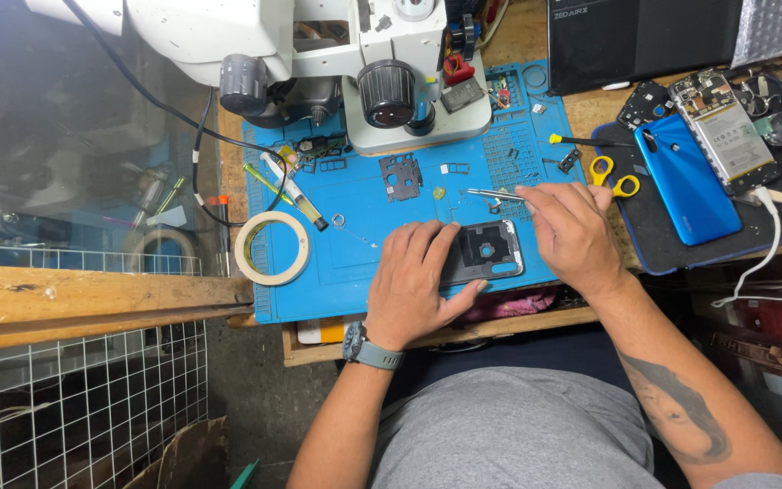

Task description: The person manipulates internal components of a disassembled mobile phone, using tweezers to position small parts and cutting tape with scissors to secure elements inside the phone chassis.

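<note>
Phone frame [489,250], one dark piece, lay on the blue mat [355,263], pinned flat under the left hand [418,282]. Right hand [572,234] pinched one pair of tweezers [492,193] just above it. Nearby lay one tape roll [272,248], one yellow-handled scissors [614,177] and one blue back cover [686,177].

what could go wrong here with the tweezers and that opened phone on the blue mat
Likely risks: the right hand holds thin metal tweezers just above the opened dark phone body, so a slip could scratch it. The left hand only presses on the phone's left end, so it might shift on the blue silicone work mat. Tiny loose metal parts lie scattered nearby and could be swept off by a wrist.
</note>
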